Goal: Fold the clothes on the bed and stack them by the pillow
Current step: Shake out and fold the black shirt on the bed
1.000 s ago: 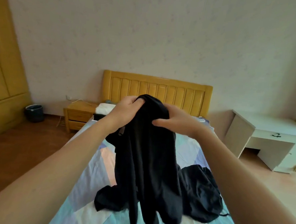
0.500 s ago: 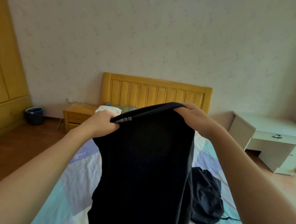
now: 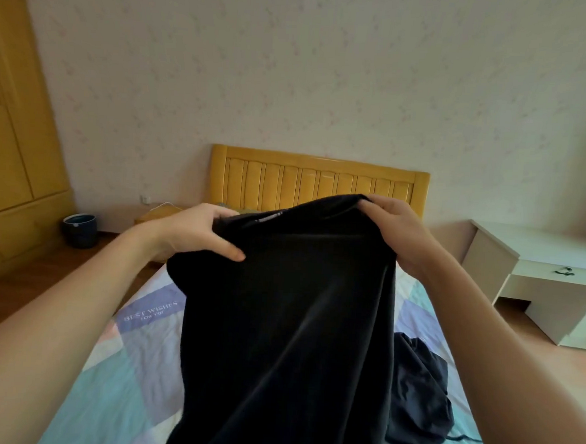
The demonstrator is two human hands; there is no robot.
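A black garment (image 3: 285, 324) hangs spread in the air above the bed (image 3: 130, 383). My left hand (image 3: 195, 229) grips its upper left edge, thumb on the front of the cloth. My right hand (image 3: 394, 228) grips the upper right edge. A second dark garment (image 3: 418, 401) lies crumpled on the patchwork sheet at the right, partly behind the hanging cloth. The pillow is hidden behind my hands and the garment.
A yellow wooden headboard (image 3: 318, 182) stands against the far wall. A wooden nightstand (image 3: 155, 213) and a dark bin (image 3: 80, 229) are at the left, beside a yellow wardrobe (image 3: 12, 136). A white desk (image 3: 542, 278) stands right of the bed.
Both hands went from bunching the garment's top together to holding it apart, so the cloth now hangs spread wide. The left hand has since shifted its grip on the upper left edge.
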